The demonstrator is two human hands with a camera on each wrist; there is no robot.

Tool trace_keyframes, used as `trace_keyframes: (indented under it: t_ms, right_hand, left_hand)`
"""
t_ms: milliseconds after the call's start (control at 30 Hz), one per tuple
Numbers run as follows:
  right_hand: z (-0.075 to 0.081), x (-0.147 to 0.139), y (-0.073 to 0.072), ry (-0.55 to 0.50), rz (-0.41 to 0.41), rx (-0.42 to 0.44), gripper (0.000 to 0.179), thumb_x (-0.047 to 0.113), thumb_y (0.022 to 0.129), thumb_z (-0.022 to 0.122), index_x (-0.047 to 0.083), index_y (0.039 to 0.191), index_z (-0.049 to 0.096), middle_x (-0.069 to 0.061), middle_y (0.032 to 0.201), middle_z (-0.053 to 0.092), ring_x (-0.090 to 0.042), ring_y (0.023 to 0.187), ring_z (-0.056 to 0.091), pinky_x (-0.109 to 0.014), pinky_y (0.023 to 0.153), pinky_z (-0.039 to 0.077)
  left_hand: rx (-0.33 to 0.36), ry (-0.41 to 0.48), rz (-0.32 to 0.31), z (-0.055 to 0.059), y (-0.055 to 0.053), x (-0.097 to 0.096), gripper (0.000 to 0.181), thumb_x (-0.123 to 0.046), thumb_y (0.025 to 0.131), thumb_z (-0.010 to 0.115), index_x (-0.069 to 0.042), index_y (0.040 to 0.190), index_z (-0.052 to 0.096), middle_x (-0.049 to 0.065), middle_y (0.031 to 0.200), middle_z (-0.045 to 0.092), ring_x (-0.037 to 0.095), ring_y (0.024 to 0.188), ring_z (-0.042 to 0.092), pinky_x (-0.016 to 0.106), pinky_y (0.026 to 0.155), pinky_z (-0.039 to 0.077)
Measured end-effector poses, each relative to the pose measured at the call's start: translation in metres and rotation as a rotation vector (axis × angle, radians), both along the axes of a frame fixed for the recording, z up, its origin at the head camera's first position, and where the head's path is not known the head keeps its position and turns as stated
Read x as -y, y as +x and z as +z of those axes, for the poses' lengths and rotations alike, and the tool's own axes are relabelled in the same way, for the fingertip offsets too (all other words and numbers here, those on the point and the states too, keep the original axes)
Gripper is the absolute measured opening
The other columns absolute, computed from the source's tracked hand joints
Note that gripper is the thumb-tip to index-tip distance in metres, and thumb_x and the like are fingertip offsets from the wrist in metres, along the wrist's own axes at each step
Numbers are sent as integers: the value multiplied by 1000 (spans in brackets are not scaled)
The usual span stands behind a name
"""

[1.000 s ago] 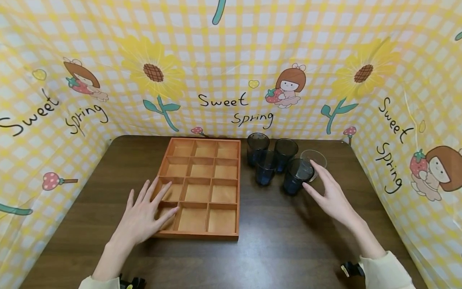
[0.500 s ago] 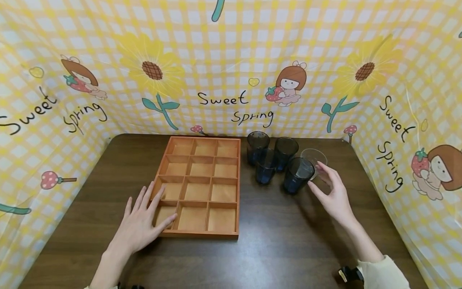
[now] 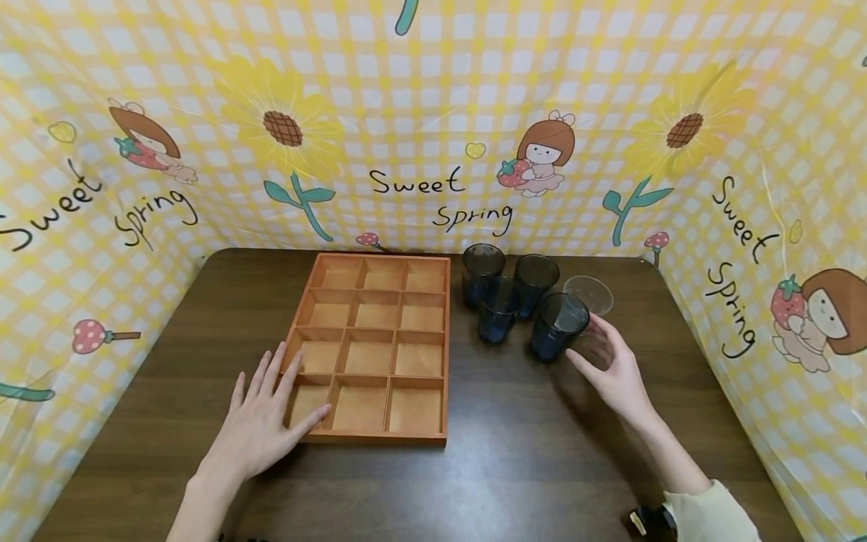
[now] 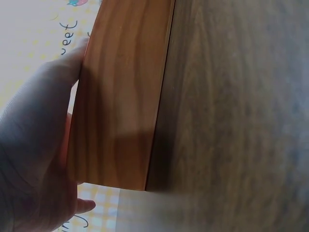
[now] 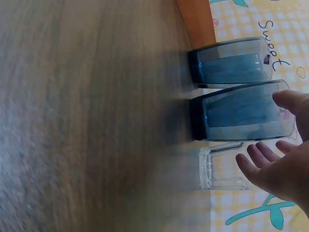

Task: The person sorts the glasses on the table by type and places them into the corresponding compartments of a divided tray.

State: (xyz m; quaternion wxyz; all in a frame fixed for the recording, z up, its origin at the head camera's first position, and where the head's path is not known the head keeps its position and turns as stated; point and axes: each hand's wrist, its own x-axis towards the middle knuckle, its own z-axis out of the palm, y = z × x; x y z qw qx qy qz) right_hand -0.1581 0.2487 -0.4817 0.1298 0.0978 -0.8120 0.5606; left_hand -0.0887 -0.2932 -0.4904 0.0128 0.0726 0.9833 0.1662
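In the head view my left hand (image 3: 254,433) rests with spread fingers on the left edge of a divided wooden tray (image 3: 447,391). Its thumb reaches over a front compartment; the tray's side wall (image 4: 118,96) fills much of the left wrist view. My right hand (image 3: 619,376) is beside the front dark blue glass (image 3: 550,339), which stands upright. Thumb and fingers are apart at this glass, the thumb near its front side and the fingers along its right. In the right wrist view the fingers lie between the blue glass (image 5: 241,113) and a clear glass (image 5: 205,169).
Several dark blue glasses stand together right of the tray, including one at the back (image 3: 484,275), another behind the front one (image 3: 536,282) and one nearest the tray (image 3: 497,320). The dark wooden table (image 3: 508,482) ends at a yellow checked cloth (image 3: 420,113) on three sides.
My right hand has come down, its fingers now between the front blue glass and the clear one. The left hand has slid slightly left and back along the tray's edge.
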Motion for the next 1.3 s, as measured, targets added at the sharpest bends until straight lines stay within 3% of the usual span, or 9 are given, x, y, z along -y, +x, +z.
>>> trace_keyframes:
  t_ms: [267, 400, 567, 667, 800, 1033, 1300]
  right_hand:
    - [-8, 4, -4, -4, 15, 50, 71, -14, 93, 77, -13, 157, 45, -36, 149, 56, 18, 120, 56, -5, 103, 51]
    - [-13, 4, -6, -12, 31, 63, 72, -13, 93, 78, -12, 157, 45, -26, 147, 57, 17, 122, 56, -6, 103, 52]
    - [-19, 4, -8, -50, 40, 89, 72, -13, 92, 78, -11, 155, 45, -5, 138, 62, 14, 121, 60, -7, 104, 53]
    - [-19, 7, -9, -74, 33, 128, 74, -13, 92, 78, -11, 156, 41, -13, 141, 63, 15, 119, 60, -7, 105, 52]
    - [-19, 12, -10, -87, 21, 169, 83, -14, 91, 79, -10, 159, 32, -36, 151, 54, 16, 119, 57, -5, 105, 50]
    - [-29, 21, -14, -67, 22, 174, 99, -10, 90, 83, -2, 167, 21, -35, 164, 44, 10, 129, 49, 0, 107, 42]
    - [-36, 26, -22, -94, 43, 110, 98, -14, 88, 81, -2, 166, 24, -32, 161, 45, 14, 130, 51, -1, 107, 42]
  left_hand:
    - [-7, 12, -4, -1, 3, 2, 105, -70, 103, 62, -19, 179, 11, 12, 188, -4, 48, 171, 10, 82, 131, 9]
    - [-6, 15, 0, -2, 3, 1, 104, -70, 103, 62, -19, 179, 12, 9, 188, -7, 48, 171, 9, 81, 131, 8]
    - [-11, 14, 4, -3, 3, 1, 104, -70, 103, 62, -20, 179, 12, 10, 188, -4, 49, 171, 10, 82, 130, 11]
    - [-14, 17, 5, -3, 3, 2, 104, -70, 103, 63, -21, 179, 13, 12, 188, 0, 49, 171, 11, 82, 130, 12]
    - [-14, 21, 7, -3, 3, 2, 104, -70, 103, 63, -21, 179, 12, 12, 188, 0, 49, 171, 11, 82, 130, 12]
    - [-14, 24, 9, -3, 2, 2, 105, -71, 102, 63, -21, 179, 13, 11, 188, -1, 49, 171, 12, 81, 130, 12]
    - [-22, 21, 11, -4, 3, 2, 104, -71, 101, 64, -21, 179, 15, 11, 188, 1, 49, 171, 13, 81, 130, 13]
